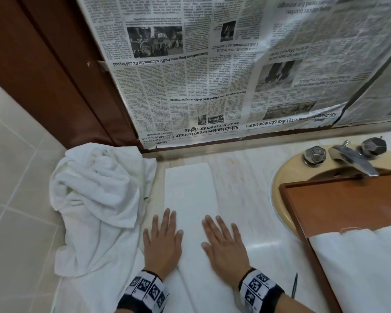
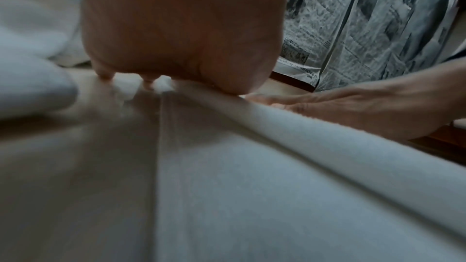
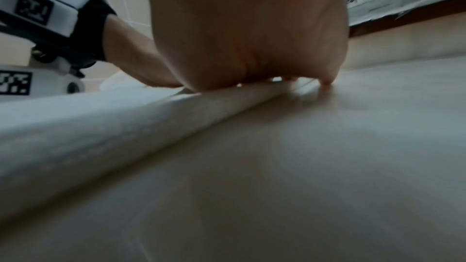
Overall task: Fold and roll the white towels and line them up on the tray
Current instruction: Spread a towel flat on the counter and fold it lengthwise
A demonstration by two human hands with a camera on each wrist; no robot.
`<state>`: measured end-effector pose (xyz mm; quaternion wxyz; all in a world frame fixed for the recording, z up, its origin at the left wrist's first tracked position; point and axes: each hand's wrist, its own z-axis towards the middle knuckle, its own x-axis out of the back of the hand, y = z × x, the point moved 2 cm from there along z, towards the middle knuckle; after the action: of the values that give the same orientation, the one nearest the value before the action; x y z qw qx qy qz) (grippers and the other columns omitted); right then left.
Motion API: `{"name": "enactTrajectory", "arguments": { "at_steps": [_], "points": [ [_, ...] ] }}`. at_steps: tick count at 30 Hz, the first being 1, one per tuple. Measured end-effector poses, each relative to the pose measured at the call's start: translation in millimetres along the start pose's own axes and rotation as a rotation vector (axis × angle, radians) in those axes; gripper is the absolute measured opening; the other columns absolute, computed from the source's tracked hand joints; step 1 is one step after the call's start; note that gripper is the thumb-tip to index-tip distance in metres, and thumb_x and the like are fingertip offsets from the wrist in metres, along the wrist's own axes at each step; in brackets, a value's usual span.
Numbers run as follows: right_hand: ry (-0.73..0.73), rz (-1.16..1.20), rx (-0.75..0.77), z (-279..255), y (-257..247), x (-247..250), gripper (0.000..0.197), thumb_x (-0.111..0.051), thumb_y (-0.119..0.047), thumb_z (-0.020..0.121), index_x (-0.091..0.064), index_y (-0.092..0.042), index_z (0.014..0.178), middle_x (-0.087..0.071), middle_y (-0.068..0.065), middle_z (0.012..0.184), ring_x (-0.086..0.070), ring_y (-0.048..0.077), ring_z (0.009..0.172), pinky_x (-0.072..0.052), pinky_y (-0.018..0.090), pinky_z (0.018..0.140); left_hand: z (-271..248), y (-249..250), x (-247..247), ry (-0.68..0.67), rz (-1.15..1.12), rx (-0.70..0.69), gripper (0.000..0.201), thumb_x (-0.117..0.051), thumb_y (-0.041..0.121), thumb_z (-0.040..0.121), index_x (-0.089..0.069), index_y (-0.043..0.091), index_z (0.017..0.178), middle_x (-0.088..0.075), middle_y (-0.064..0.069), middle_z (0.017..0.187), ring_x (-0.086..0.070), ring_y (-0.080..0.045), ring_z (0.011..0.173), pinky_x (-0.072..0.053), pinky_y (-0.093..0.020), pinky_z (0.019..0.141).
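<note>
**Both palms flat on the folded towel**

My left hand [image 1: 163, 242] and my right hand [image 1: 226, 243] lie side by side on the folded white towel [image 1: 187, 190], fingers straight and spread, pressing down on the cloth. Neither hand is grasping anything; they are simply laid flat, palms down. The towel is folded into a long narrow strip that runs away from me across the pale marble countertop [image 1: 242, 190], its far end lying just short of the wall. My left hand covers the strip's left edge and my right hand its right edge, with part of the right hand's fingers reaching over onto the bare counter.

From the left wrist camera I see my palm [image 2: 181, 27] pressing onto the cloth and the raised long fold of the towel [image 2: 315, 127] running past it, with my right hand flat beyond that fold. The right wrist camera shows the same fold from the other side, blurred.

To the left of the strip sits a crumpled pile of white towels [image 1: 99, 195], heaped in the corner against the tiled wall [image 1: 16, 177] and touching the strip's left side near my left hand.

To the right, the brown wooden tray [image 1: 339, 199] rests over the beige sink basin [image 1: 284, 177], and white towelling [image 1: 359, 267] already lies in its near end. Behind the basin stand the chrome faucet [image 1: 352, 159] and its two faceted knobs [image 1: 314, 154]. Newspaper sheets [image 1: 212, 64] cover the wall above the counter, printed upside down from where I stand.

Marker-patterned bands [image 1: 145, 290] wrap both my wrists.
</note>
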<state>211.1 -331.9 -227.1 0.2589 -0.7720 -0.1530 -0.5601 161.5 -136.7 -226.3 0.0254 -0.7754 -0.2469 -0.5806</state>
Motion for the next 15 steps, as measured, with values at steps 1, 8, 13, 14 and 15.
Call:
{"name": "enactTrajectory", "arguments": {
  "at_steps": [1,8,13,14,15],
  "points": [
    [-0.002,-0.006,-0.014,-2,6,1,0.058,-0.017,-0.048,0.105,-0.036,-0.022,0.154,-0.031,-0.008,0.160,-0.035,0.020,0.145,-0.022,0.051,0.110,-3,-1,0,0.014,-0.002,0.006,0.072,-0.002,0.062,0.094,-0.009,0.033,0.159,0.001,0.016,0.164,-0.012,-0.025,0.154,-0.016,-0.058,0.118],
    [-0.032,-0.013,-0.079,6,47,15,0.061,-0.011,-0.051,0.105,-0.038,-0.024,0.153,-0.034,-0.010,0.158,-0.041,0.022,0.141,-0.022,0.053,0.110,9,36,7,-0.028,0.033,0.057,0.079,0.016,0.060,0.083,0.016,0.030,0.157,0.025,0.015,0.161,0.015,-0.024,0.153,0.002,-0.056,0.121],
    [-0.066,-0.037,-0.079,25,82,26,0.060,-0.013,-0.053,0.105,-0.037,-0.024,0.153,-0.033,-0.011,0.158,-0.042,0.021,0.141,-0.020,0.051,0.111,36,71,11,-0.056,0.021,0.056,0.063,-0.011,0.051,0.105,0.017,0.028,0.157,0.023,0.014,0.163,0.017,-0.024,0.153,0.005,-0.057,0.121],
    [-0.078,-0.039,-0.082,29,88,29,0.060,-0.013,-0.053,0.105,-0.037,-0.025,0.153,-0.032,-0.012,0.158,-0.042,0.021,0.141,-0.019,0.051,0.111,40,76,11,-0.054,0.014,0.060,0.063,-0.011,0.051,0.105,0.017,0.029,0.157,0.023,0.014,0.163,0.017,-0.024,0.153,0.006,-0.057,0.121],
    [-0.077,-0.053,-0.081,33,92,32,0.061,-0.011,-0.054,0.105,-0.035,-0.026,0.153,-0.029,-0.013,0.159,-0.040,0.020,0.143,-0.017,0.050,0.112,44,80,11,-0.046,0.013,0.060,0.063,-0.011,0.051,0.105,0.016,0.029,0.157,0.022,0.014,0.163,0.016,-0.024,0.153,0.006,-0.057,0.121]
  ]
}}
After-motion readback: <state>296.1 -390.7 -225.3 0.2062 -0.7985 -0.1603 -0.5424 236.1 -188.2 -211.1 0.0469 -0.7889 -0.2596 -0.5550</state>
